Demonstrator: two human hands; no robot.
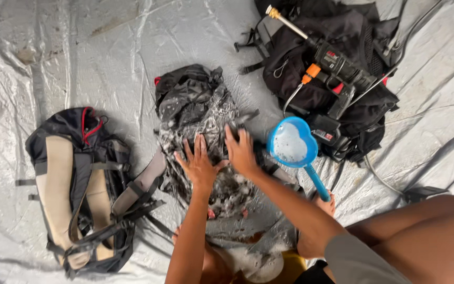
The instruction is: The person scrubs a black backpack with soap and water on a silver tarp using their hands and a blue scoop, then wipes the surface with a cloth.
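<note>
A black backpack (195, 105) covered in soap foam lies in the middle of a grey plastic sheet (80, 52). My left hand (198, 163) presses flat on its soapy fabric, fingers spread. My right hand (240, 150) rests beside it on the same bag, palm down with fingers apart. Neither hand holds anything. A blue heart-shaped dipper (292, 143) with foamy water sits just right of my right hand, its handle pointing toward my knee.
A black and tan backpack (77, 189) lies at the left. Another black backpack (337, 68) lies at the top right with a pressure-washer spray gun (332, 60) and hose on it. My bare leg (426, 231) fills the lower right.
</note>
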